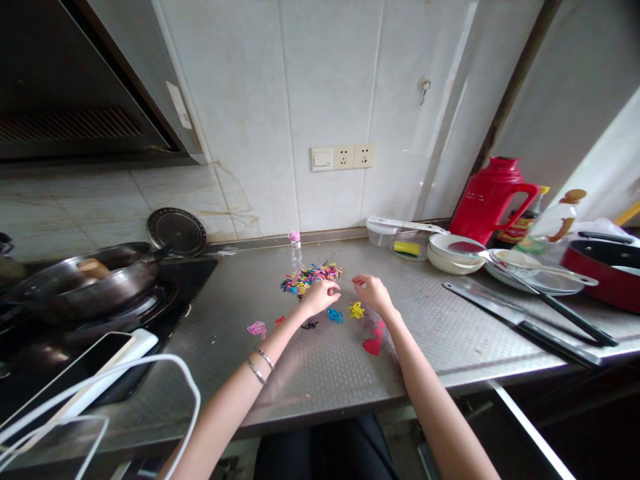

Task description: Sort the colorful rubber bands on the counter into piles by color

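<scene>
A heap of mixed-colour small rubber bands [320,272] lies on the steel counter. My left hand [319,298] is over the heap's near edge, its fingertips drawn together; whatever they pinch is too small to see. Just right of the heap, my right hand [374,293] has its fingers curled in, and their contents cannot be made out. Nearer to me are small single-colour piles: pink bands [257,329], red bands [279,320], black bands [310,325], blue bands [335,316] and yellow bands [356,310]. A clear bag with red patches [373,339] lies beside my right forearm.
A small pink-capped bottle [295,248] stands behind the heap. On the left, a pan [85,280] sits on the stove, with a phone [95,367] and white cable nearer. To the right are bowls [455,257], a cleaver-like knife [520,323] and a red thermos [493,200].
</scene>
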Available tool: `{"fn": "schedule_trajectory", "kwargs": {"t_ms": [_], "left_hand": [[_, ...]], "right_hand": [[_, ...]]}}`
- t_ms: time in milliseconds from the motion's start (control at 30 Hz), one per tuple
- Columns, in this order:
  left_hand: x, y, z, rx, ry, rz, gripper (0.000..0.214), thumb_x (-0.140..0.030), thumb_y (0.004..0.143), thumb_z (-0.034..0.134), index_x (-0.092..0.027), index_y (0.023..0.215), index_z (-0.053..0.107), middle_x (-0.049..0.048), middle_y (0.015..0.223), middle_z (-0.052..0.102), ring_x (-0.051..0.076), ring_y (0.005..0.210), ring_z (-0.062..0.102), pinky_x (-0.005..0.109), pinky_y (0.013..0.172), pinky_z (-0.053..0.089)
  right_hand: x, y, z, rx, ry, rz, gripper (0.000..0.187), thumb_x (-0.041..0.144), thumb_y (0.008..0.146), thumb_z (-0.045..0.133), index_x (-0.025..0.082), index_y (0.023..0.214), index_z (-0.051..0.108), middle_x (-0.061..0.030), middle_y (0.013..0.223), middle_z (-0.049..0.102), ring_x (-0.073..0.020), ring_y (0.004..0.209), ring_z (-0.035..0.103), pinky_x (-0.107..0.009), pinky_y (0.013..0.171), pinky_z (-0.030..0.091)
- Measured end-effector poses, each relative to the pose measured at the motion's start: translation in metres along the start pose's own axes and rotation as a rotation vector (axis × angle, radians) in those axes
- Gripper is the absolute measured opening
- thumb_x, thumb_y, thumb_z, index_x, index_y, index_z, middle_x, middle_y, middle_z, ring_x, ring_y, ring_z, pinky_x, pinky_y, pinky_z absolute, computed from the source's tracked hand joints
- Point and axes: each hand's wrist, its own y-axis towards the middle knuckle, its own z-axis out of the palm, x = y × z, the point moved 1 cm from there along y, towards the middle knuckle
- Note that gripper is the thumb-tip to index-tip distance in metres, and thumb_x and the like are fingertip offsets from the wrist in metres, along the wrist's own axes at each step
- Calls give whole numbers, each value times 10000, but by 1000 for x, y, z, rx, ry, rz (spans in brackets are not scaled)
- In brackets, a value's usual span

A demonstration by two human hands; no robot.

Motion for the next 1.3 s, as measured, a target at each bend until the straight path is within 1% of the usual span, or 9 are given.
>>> {"fn": "schedule_trajectory", "kwargs": {"t_ms": [200, 300, 400, 600, 733, 900, 1000, 1100, 1300], "left_hand": [[59, -11, -42, -120, -87, -129, 242, -307, 702, 560, -127, 815, 676, 40, 674, 646, 123, 580, 543, 221, 580, 399], [84, -20, -53, -138, -129, -193, 244, -305, 692, 559, -114, 790, 676, 57, 690, 658, 134, 598, 559, 229, 588, 413], [97, -25, -58, -149, -166, -230, 246, -301, 682, 562, -111, 790, 673, 70, 733, 669, 148, 648, 577, 243, 631, 433], [94, -30, -61, -152, -192, -249, 237, -285, 684, 549, -109, 788, 668, 72, 744, 671, 150, 666, 583, 252, 651, 443], [91, -35, -64, -156, -205, -249, 217, -269, 685, 552, -114, 784, 667, 71, 761, 675, 149, 678, 587, 254, 664, 447], [95, -38, -67, -178, -210, -271, 223, -269, 689, 545, -107, 782, 666, 76, 747, 675, 152, 672, 595, 253, 656, 450], [96, -39, -68, -182, -209, -280, 229, -275, 692, 543, -107, 783, 669, 78, 758, 676, 156, 687, 600, 257, 672, 455], [97, -40, -70, -187, -216, -284, 236, -276, 697, 540, -101, 789, 669, 84, 772, 676, 158, 702, 603, 260, 689, 458], [98, -42, -73, -198, -215, -297, 221, -266, 700, 540, -105, 784, 665, 84, 781, 679, 163, 716, 606, 267, 707, 460]], "right_hand": [[-2, 8, 8, 127, 4, 27, 274, 206, 715, 477, 218, 926, 653, -37, 884, 662, -134, 798, 594, -202, 713, 428], [4, 19, 9, 177, -16, -16, 296, 180, 708, 482, 213, 949, 651, -44, 913, 661, -135, 807, 594, -193, 710, 423], [16, 32, 12, 195, -16, -77, 312, 150, 712, 469, 218, 957, 649, -41, 926, 663, -131, 814, 593, -179, 703, 414], [29, 52, 27, 249, -60, -137, 217, 214, 743, 486, 218, 873, 659, -35, 858, 671, -137, 781, 594, -173, 642, 398], [28, 54, 35, 278, -114, -131, 192, 263, 765, 485, 216, 842, 654, -39, 814, 664, -138, 727, 589, -179, 590, 379], [27, 53, 38, 262, -122, -147, 211, 320, 791, 473, 210, 828, 649, -46, 790, 656, -132, 687, 575, -185, 580, 370], [25, 57, 38, 261, -79, -160, 197, 310, 770, 500, 210, 836, 657, -38, 795, 660, -127, 695, 576, -184, 598, 378], [21, 63, 37, 256, 16, -174, 206, 234, 749, 502, 187, 865, 666, -36, 774, 666, -122, 699, 579, -182, 619, 392], [10, 74, 28, 183, 175, -208, 242, 161, 699, 513, 154, 881, 671, -39, 749, 673, -130, 697, 590, -193, 630, 418]]}}
